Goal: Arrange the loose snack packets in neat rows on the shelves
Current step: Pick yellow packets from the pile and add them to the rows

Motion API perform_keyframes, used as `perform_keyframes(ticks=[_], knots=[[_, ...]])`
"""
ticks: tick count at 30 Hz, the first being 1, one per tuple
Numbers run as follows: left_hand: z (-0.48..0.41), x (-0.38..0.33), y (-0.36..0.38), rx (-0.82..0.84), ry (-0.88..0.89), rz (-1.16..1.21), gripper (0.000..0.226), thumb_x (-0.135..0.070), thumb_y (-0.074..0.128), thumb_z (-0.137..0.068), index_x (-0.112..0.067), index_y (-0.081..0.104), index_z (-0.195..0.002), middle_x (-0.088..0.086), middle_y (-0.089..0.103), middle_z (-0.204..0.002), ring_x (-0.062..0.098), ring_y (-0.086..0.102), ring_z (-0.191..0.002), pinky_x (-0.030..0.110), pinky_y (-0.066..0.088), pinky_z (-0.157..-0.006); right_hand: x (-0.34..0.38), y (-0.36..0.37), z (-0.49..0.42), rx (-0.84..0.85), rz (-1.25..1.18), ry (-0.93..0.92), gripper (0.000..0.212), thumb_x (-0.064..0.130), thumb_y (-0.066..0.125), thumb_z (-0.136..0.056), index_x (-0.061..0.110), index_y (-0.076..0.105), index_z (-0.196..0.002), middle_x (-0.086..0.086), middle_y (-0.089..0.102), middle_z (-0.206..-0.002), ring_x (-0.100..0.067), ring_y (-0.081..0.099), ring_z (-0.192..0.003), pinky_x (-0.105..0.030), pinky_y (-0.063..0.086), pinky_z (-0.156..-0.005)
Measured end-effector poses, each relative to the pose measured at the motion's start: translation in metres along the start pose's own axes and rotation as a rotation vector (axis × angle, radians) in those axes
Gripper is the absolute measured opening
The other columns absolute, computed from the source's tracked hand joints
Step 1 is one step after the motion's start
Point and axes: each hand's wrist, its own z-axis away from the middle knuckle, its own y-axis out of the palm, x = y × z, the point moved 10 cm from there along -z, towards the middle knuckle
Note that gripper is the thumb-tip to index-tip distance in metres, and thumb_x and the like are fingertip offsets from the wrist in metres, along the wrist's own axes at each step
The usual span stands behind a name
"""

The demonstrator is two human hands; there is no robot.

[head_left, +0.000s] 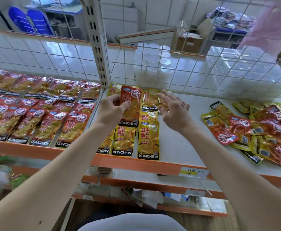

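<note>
- The left hand [110, 105] pinches a red packet [130, 109] between thumb and curled fingers, holding it upright over the back of the white shelf [178, 139]. The thumb covers part of its print.
- The right hand [174, 110] is spread with its fingers loose and gripping nothing. It hangs over a back-row packet that it mostly hides, and I cannot tell whether the fingertips touch it.
- The yellow packets [149, 140] lie in short rows between the two hands, reaching down to the orange front edge. The left forearm covers the leftmost ones, and the held packet blocks some at the back.
- A loose pile [261, 130] of red and yellow packets sits well to the right on the same shelf, many face down. The frame edge cuts it off.
- The red rows [41, 114] fill the neighbouring bay on the left, overlapping like tiles, and their far end runs out of view.
- Behind the wire grid [203, 72], clear tubs [153, 64] are stacked. They look hazy, so a count is hard.
- A paper tag [194, 172] on the shelf front carries handwriting too small to read.
- The lower shelves [153, 195] hold blurred clutter I cannot make out.
</note>
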Motion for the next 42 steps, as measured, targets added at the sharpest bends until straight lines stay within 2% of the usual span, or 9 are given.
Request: perform_keyframes(ticks=[9, 14, 21, 25, 26, 31, 36, 39, 42], knots=[[0.043, -0.018, -0.063, -0.188, -0.061, 0.067, 0.012, -0.014, 0.07, -0.092, -0.025, 0.071, -0.088, -0.006, 0.075, -0.082, 0.018, 0.073, -0.084, 0.038, 0.061, -0.079, 0.103, -0.021, 0.015, 0.015, -0.06, -0.267, 0.055, 0.038, 0.059, -0.096, 0.026, 0.043, -0.148, 0.005, 0.028, -0.161, -0.019, 0.018, -0.15, -0.052, 0.011, -0.116], [0.084, -0.017, -0.125, -0.359, -0.09, 0.115, 0.011, -0.011, 0.066, -0.093, -0.021, 0.071, -0.091, 0.003, 0.075, -0.089, 0.023, 0.073, -0.084, 0.033, 0.061, -0.069, 0.163, -0.004, 0.029, 0.081, -0.119, -0.385, 0.059, 0.048, 0.049, -0.093, 0.03, 0.04, -0.149, 0.01, 0.025, -0.162, -0.015, 0.013, -0.151, -0.049, 0.008, -0.117], [0.138, 0.011, -0.202, -0.539, -0.175, 0.198, 0.013, -0.025, 0.075, -0.079, -0.023, 0.074, -0.092, 0.001, 0.077, -0.091, 0.027, 0.074, -0.089, 0.053, 0.059, -0.085, 0.245, 0.039, 0.063, 0.145, -0.13, -0.525, 0.053, 0.039, 0.053, -0.098, 0.029, 0.041, -0.149, 0.006, 0.026, -0.162, -0.018, 0.014, -0.151, -0.05, 0.01, -0.118], [0.152, 0.018, -0.244, -0.547, -0.158, 0.203, 0.008, -0.013, 0.072, -0.089, -0.021, 0.071, -0.09, 0.008, 0.076, -0.093, 0.035, 0.072, -0.092, 0.053, 0.059, -0.085, 0.293, 0.056, 0.083, 0.142, -0.127, -0.578, 0.053, 0.041, 0.05, -0.1, 0.026, 0.041, -0.15, 0.004, 0.028, -0.161, -0.019, 0.014, -0.151, -0.012, -0.017, -0.107], [0.153, 0.02, -0.256, -0.536, -0.154, 0.204, 0.009, -0.01, 0.069, -0.091, -0.019, 0.07, -0.091, 0.01, 0.074, -0.093, 0.037, 0.071, -0.093, 0.053, 0.059, -0.085, 0.305, 0.061, 0.087, 0.144, -0.127, -0.58, 0.053, 0.041, 0.05, -0.1, 0.026, 0.04, -0.15, 0.003, 0.027, -0.161, -0.018, 0.013, -0.15, -0.01, -0.018, -0.106], [0.16, 0.023, -0.326, -0.487, -0.149, 0.178, 0.013, -0.012, 0.067, -0.094, -0.023, 0.069, -0.088, 0.003, 0.074, -0.088, 0.031, 0.071, -0.09, 0.044, 0.057, -0.082, 0.367, 0.094, 0.1, 0.179, -0.129, -0.535, 0.062, 0.052, 0.04, -0.093, 0.028, 0.038, -0.151, 0.006, 0.022, -0.163, -0.017, 0.009, -0.152, -0.05, 0.006, -0.117], [0.165, 0.026, -0.393, -0.43, -0.108, 0.163, 0.018, -0.008, 0.07, -0.09, -0.026, 0.068, -0.089, -0.009, 0.074, -0.082, 0.015, 0.071, -0.081, 0.028, 0.057, -0.072, 0.422, 0.124, 0.11, 0.152, -0.164, -0.522, 0.059, 0.043, 0.052, -0.099, 0.023, 0.037, -0.152, 0.0, 0.021, -0.163, -0.023, 0.006, -0.153, -0.048, 0.007, -0.121], [0.169, 0.033, -0.421, -0.397, -0.107, 0.127, 0.018, -0.012, 0.074, -0.089, -0.028, 0.066, -0.092, -0.007, 0.074, -0.092, 0.018, 0.072, -0.091, 0.035, 0.059, -0.081, 0.445, 0.138, 0.117, 0.119, -0.169, -0.483, 0.057, 0.038, 0.054, -0.099, 0.024, 0.037, -0.152, 0.002, 0.02, -0.164, -0.017, 0.001, -0.152, -0.039, 0.0, -0.119], [0.168, 0.04, -0.438, -0.356, -0.12, 0.114, 0.02, -0.015, 0.075, -0.088, -0.03, 0.065, -0.096, -0.005, 0.074, -0.098, 0.019, 0.072, -0.095, 0.04, 0.059, -0.087, 0.458, 0.144, 0.127, 0.065, -0.146, -0.448, 0.055, 0.047, 0.047, -0.097, 0.029, 0.04, -0.149, 0.006, 0.02, -0.163, -0.015, 0.0, -0.152, -0.048, 0.001, -0.119]])
